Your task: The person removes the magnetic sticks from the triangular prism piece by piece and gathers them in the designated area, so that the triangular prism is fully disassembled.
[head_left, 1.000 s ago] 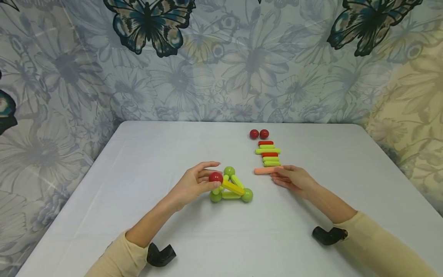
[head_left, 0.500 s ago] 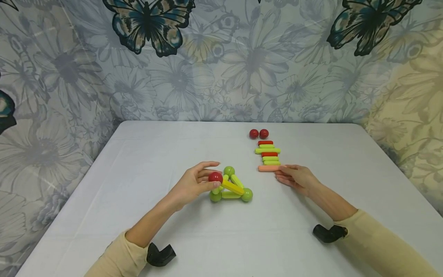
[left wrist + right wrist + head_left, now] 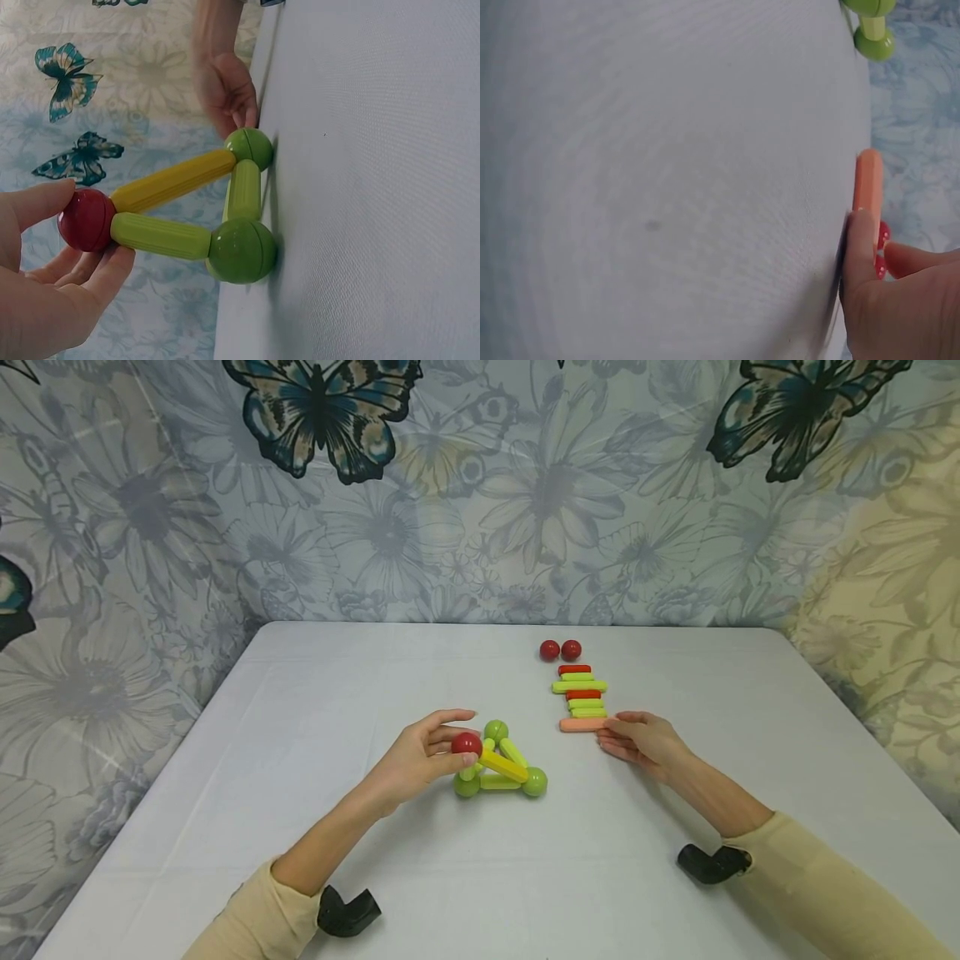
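My left hand (image 3: 423,756) pinches a red ball (image 3: 467,743) at the top of a small ball-and-rod pyramid. A yellow rod (image 3: 174,181) and light green rods run down from that ball to green balls (image 3: 534,782) standing on the table. To the right, my right hand (image 3: 645,745) holds one end of an orange rod (image 3: 581,725) between thumb and fingers. This rod lies flat at the near end of a row of rods, alongside a light green rod (image 3: 588,713). In the right wrist view the orange rod (image 3: 868,180) sticks out past the fingertips.
Beyond the orange rod, the row continues with short red rods (image 3: 583,695), light green ones and a longer light green rod (image 3: 579,687). Two loose red balls (image 3: 560,650) sit behind it, near the back edge of the white table (image 3: 360,668). A patterned cloth hangs behind.
My right hand has moved the orange rod slightly right and away from me, up against the row. The left hand keeps its grip on the red ball, unmoved.
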A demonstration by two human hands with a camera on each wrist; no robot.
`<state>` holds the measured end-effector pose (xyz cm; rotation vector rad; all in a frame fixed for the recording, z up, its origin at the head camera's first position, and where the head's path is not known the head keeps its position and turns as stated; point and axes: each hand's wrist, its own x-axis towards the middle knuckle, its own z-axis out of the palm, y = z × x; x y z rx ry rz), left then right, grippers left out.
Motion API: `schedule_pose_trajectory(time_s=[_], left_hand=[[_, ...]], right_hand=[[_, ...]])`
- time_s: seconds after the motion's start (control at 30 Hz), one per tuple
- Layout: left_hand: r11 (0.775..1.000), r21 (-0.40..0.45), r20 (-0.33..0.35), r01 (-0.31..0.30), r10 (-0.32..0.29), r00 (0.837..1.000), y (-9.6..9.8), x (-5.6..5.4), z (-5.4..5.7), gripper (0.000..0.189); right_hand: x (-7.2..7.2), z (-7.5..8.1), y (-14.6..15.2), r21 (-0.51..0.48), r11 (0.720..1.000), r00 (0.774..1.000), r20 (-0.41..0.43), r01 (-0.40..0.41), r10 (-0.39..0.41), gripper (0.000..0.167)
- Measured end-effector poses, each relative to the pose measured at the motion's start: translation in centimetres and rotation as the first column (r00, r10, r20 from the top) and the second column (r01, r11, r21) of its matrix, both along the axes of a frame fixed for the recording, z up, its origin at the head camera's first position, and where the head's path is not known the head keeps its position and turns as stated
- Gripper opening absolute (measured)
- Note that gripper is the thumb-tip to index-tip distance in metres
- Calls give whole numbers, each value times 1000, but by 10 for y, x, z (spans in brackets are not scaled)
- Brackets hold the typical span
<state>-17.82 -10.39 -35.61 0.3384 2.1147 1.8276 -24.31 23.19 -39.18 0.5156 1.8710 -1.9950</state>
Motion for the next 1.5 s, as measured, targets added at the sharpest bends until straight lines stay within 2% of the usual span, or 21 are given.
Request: schedule_pose_trajectory(time_s=[0.1, 0.17, 0.23, 0.33, 0.43, 0.5, 0.6, 0.67, 0.73, 0.83, 0.97, 1.0, 1.07, 1.17, 1.2, 1.23, 1.27, 1.33, 1.5], left_hand=[[1000, 6, 1, 7, -7, 1000, 0, 0, 0, 58], [1000, 13, 1, 16, -16, 1000, 0, 0, 0, 59], [999, 21, -1, 24, -24, 1000, 0, -1, 0, 60], [999, 25, 0, 37, -37, 999, -1, -2, -2, 61], [997, 40, 4, 63, -63, 998, -2, -4, -4, 65], [995, 50, 6, 81, -82, 997, -3, -5, -6, 68], [993, 55, -5, 101, -101, 995, -5, -6, -8, 71], [994, 45, -15, 98, -97, 995, -5, -6, -9, 71], [995, 35, -25, 91, -90, 996, -5, -7, -11, 69], [997, 25, -40, 77, -76, 996, -6, -8, -12, 67], [996, 30, -65, 83, -81, 995, -6, -9, -14, 66], [996, 31, -72, 85, -82, 994, -6, -9, -14, 66], [996, 30, -86, 88, -85, 993, -6, -9, -15, 65], [996, 12, -102, 89, -87, 991, -5, -10, -16, 64], [996, 1, -109, 88, -88, 990, -5, -10, -17, 64], [996, -7, -113, 88, -88, 990, -5, -10, -17, 64], [996, -14, -118, 88, -89, 989, -5, -10, -17, 64], [996, -24, -121, 84, -86, 989, -5, -9, -17, 63], [998, -26, -116, 65, -68, 991, -5, -8, -16, 63]], right_hand=[[1, 1, 1, 40, 999, 1000, -23, 1, 0, 67], [2, 3, 1, 101, 995, 999, -47, 0, 5, 66], [2, 6, -2, 166, 986, 996, -82, -21, 35, 66], [1, 12, -9, 213, 974, 983, -144, -83, 115, 64], [-2, 16, -20, 198, 963, 954, -200, -184, 223, 61], [-2, 17, -28, 183, 949, 925, -237, -257, 296, 59], [-2, 19, -42, 205, 904, 857, -295, -374, 422, 54], [1, 22, -53, 243, 864, 795, -341, -441, 501, 48], [4, 25, -64, 279, 819, 722, -385, -502, 574, 44], [8, 28, -81, 304, 757, 603, -465, -579, 648, 42], [11, 31, -101, 339, 676, 426, -574, -654, 699, 45], [11, 31, -105, 365, 660, 371, -605, -657, 704, 47], [11, 29, -112, 441, 633, 239, -667, -636, 705, 47], [11, 26, -120, 581, 617, 33, -714, -531, 700, 48], [11, 26, -122, 622, 614, -30, -714, -486, 700, 48], [11, 26, -123, 655, 609, -78, -707, -448, 703, 48], [12, 26, -124, 686, 600, -115, -692, -412, 713, 48], [13, 28, -126, 733, 577, -160, -658, -361, 736, 50], [17, 35, -131, 814, 526, -226, -576, -246, 785, 50]])
